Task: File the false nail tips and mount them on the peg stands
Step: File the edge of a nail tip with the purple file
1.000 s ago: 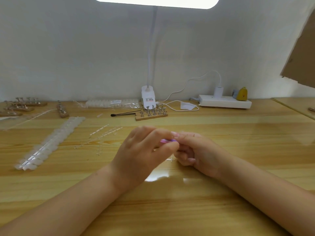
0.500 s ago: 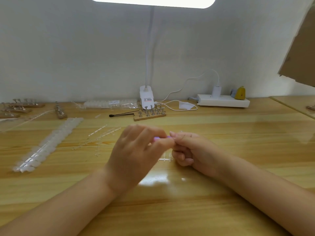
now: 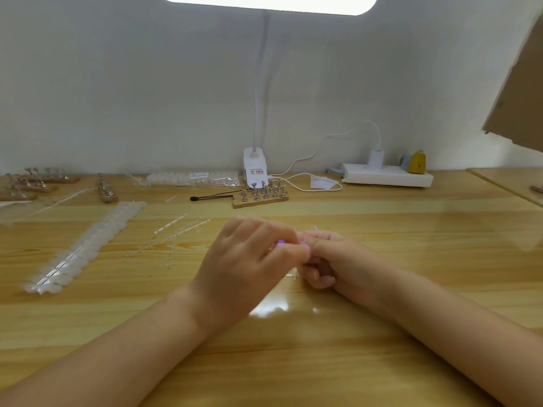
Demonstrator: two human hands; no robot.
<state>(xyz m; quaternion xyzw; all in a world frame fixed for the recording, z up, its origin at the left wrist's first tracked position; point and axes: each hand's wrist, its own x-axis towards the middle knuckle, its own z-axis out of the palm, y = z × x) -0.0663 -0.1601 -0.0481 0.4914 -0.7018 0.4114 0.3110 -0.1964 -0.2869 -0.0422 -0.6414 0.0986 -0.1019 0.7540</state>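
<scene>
Both hands met over the glossy wooden tabletop (image 3: 382,362) under a white wall: left hand (image 3: 244,265) pinched a purple nail file (image 3: 280,242), right hand (image 3: 338,259) curled, its hold hidden.

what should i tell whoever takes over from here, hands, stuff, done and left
Left hand grips a purple file. Right hand is curled, fingertips meeting the left; a nail tip between them is likely but too small to see.
Peg stand sits ahead by the lamp base, pegs apparently bare. More stands far left.
Tip strip lies left, bare sprues beside it.
Done: some tips apparently snapped off.
Left: file each tip and mount them.
</scene>
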